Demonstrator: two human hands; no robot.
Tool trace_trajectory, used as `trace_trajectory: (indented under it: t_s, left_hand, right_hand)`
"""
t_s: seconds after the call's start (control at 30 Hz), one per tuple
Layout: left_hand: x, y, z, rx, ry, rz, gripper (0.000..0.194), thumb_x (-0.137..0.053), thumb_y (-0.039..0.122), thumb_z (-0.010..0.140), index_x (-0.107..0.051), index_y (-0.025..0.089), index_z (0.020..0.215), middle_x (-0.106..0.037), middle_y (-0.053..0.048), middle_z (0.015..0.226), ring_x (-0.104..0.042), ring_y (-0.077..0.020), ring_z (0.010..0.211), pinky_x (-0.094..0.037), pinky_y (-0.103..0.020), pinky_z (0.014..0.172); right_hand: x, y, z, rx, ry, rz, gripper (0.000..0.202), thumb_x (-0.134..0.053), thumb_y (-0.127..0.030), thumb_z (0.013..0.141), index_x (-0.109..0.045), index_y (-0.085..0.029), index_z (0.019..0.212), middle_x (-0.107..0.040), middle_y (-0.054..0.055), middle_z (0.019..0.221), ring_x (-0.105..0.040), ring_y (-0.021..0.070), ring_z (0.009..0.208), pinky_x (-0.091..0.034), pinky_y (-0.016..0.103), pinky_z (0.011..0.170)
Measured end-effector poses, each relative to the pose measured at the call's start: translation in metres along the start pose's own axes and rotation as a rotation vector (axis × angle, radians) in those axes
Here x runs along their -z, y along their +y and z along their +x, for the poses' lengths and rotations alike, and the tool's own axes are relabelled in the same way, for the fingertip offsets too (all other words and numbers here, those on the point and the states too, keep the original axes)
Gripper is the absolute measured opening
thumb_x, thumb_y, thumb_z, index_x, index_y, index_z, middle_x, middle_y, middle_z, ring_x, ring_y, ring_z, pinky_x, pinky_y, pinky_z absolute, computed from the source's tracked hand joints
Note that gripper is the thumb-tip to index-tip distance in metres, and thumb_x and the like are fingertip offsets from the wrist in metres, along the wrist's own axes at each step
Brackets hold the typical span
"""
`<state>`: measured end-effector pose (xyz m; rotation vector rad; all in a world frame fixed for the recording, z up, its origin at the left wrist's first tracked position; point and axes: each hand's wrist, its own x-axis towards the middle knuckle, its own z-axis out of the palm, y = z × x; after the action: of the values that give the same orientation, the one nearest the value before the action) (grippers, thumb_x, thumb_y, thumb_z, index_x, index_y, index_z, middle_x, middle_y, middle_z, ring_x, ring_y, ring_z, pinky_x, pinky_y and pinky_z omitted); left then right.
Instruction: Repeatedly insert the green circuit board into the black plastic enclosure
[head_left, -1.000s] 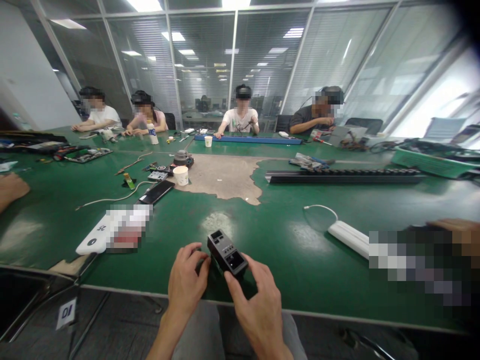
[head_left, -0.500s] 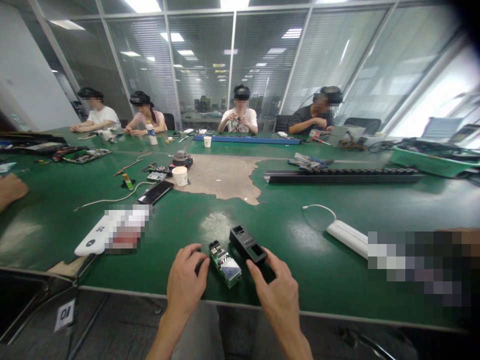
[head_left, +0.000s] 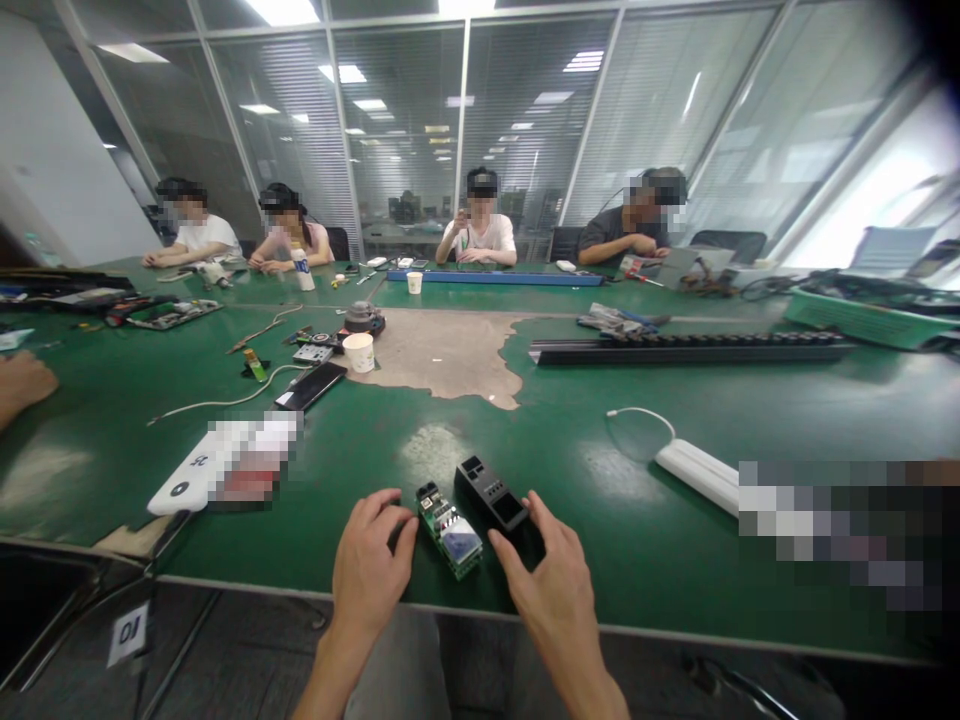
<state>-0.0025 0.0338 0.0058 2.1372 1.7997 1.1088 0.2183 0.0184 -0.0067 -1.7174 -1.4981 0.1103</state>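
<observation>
Lying on the green-topped table (head_left: pixel 592 425), near its front edge: one bare green circuit board assembly (head_left: pixel 452 540) with a silvery-blue panel on top, outside and just left of one long black plastic casing (head_left: pixel 491 492) cut with rectangular openings; inside of casing hidden from view.

Left hand (head_left: pixel 373 555) — just beside the board, fingers loosely curled, thumb and forefinger apart, holding nothing.

Right hand (head_left: pixel 553 575) — thumb and forefinger spread to either side of the casing's near end; whether they pinch it cannot be told.

Other containers: one white paper cup (head_left: pixel 359 356), upright, beside a dark round mechanical part (head_left: pixel 364 318), contents unclear; a second, smaller-looking paper cup (head_left: pixel 414 286), upright, farther back, contents not visible; one light-green plastic basket (head_left: pixel 862 322) at far right, heaped with a dark tangle of cables (head_left: pixel 885 292).
</observation>
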Motion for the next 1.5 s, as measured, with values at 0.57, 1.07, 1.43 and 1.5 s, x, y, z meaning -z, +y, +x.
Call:
trace_trajectory:
  t_s: [0.57, 1.07, 1.43, 1.5]
  left_hand:
    - [0.003, 0.002, -0.001, 0.012, 0.002, -0.032, 0.017, -0.052, 0.028, 0.092, -0.068, 0.024, 0.087, -0.062, -0.007, 0.116, -0.056, -0.0252, 0.111, -0.048, -0.045, 0.094]
    - [0.004, 0.003, -0.002, 0.014, 0.018, -0.056, 0.016, -0.052, 0.025, 0.091, -0.068, 0.024, 0.086, -0.063, -0.007, 0.114, -0.057, -0.0248, 0.109, -0.049, -0.044, 0.092]
    - [0.003, 0.002, -0.001, -0.002, 0.029, -0.055, 0.018, -0.051, 0.025, 0.091, -0.068, 0.023, 0.087, -0.063, -0.007, 0.114, -0.058, -0.0247, 0.108, -0.051, -0.043, 0.091]
    - [0.003, 0.001, -0.001, 0.000, 0.032, -0.049, 0.018, -0.051, 0.025, 0.091, -0.068, 0.023, 0.087, -0.063, -0.008, 0.114, -0.057, -0.0250, 0.108, -0.050, -0.044, 0.092]
  right_hand:
    - [0.025, -0.053, 0.000, -0.111, -0.065, 0.253, 0.044, -0.066, -0.051, 0.079, -0.065, -0.020, 0.111, -0.070, 0.009, 0.104, -0.064, 0.0253, 0.097, -0.050, 0.041, 0.088]
    - [0.013, -0.063, -0.016, 0.143, -0.014, 0.075, 0.043, -0.066, -0.044, 0.082, -0.060, -0.019, 0.117, -0.068, 0.010, 0.106, -0.060, 0.0265, 0.100, -0.049, 0.044, 0.088]
    - [0.009, -0.057, -0.027, 0.190, -0.042, 0.008, 0.047, -0.067, -0.040, 0.081, -0.057, -0.018, 0.122, -0.068, 0.012, 0.109, -0.059, 0.0291, 0.102, -0.049, 0.047, 0.088]
    - [0.005, -0.050, -0.032, 0.195, -0.056, 0.011, 0.047, -0.066, -0.039, 0.082, -0.056, -0.019, 0.124, -0.068, 0.012, 0.109, -0.059, 0.0292, 0.102, -0.050, 0.047, 0.088]
